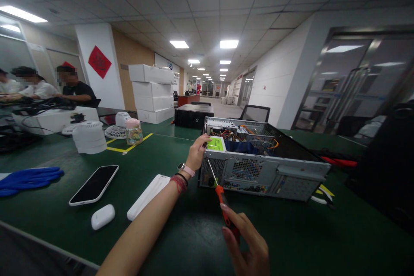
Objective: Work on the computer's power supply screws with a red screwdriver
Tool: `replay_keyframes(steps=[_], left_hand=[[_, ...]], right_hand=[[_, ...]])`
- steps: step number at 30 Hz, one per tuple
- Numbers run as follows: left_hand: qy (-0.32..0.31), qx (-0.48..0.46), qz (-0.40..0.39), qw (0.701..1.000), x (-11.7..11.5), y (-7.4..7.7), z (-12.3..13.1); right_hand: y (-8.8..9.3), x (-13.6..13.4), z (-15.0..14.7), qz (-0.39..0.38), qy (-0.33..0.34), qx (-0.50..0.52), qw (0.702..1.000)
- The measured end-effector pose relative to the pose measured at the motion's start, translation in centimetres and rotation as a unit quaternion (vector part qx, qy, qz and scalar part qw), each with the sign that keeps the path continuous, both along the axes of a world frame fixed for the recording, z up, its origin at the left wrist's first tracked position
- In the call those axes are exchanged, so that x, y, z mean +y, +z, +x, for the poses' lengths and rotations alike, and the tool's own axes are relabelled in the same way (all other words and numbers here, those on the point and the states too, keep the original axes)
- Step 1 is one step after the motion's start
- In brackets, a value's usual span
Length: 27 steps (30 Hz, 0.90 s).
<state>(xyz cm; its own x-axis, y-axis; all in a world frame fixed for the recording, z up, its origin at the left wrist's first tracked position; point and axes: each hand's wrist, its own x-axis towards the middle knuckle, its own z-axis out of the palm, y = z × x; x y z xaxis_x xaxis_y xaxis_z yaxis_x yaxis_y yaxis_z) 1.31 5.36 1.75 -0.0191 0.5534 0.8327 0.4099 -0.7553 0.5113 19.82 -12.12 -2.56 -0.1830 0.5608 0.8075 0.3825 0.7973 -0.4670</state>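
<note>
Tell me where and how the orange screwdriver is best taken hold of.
Probably by its orange handle, coming from the near side, where the right hand holds it. The handle slants toward the wearer and is thicker than the thin metal shaft, which points up and away toward the computer case.

No wording reads clearly. A red diamond sign (100, 61) on the pillar (109, 90) bears a blurred character, and the green label (216, 143) in the PC (271, 171) has illegible print. A pale logo (197, 120) marks the black case (186, 118).
</note>
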Motion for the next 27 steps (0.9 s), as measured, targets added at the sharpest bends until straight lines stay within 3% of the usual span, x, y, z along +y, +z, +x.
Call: replay_keyframes(steps=[3,7,9,18,27], left_hand=[[0.001,0.004,0.003,1.000,0.0,0.0,0.0],[-0.001,0.003,0.006,1.000,0.0,0.0,-0.1],[-0.003,0.001,0.006,1.000,0.0,0.0,-0.1],[0.000,0.008,0.009,1.000,0.0,-0.1,-0.1],[0.000,0.006,0.007,1.000,0.0,-0.1,-0.1]], right_hand=[[-0.3,-0.1,-0.2,-0.010,-0.018,0.006,1.000],[-0.6,-0.3,-0.9,-0.040,-0.111,0.073,0.990],[-0.7,-0.4,-1.1,-0.045,-0.126,0.097,0.986],[-0.1,0.0,-0.2,0.035,-0.054,0.030,0.997],[-0.8,-0.3,-1.1,0.021,-0.049,0.082,0.995]])
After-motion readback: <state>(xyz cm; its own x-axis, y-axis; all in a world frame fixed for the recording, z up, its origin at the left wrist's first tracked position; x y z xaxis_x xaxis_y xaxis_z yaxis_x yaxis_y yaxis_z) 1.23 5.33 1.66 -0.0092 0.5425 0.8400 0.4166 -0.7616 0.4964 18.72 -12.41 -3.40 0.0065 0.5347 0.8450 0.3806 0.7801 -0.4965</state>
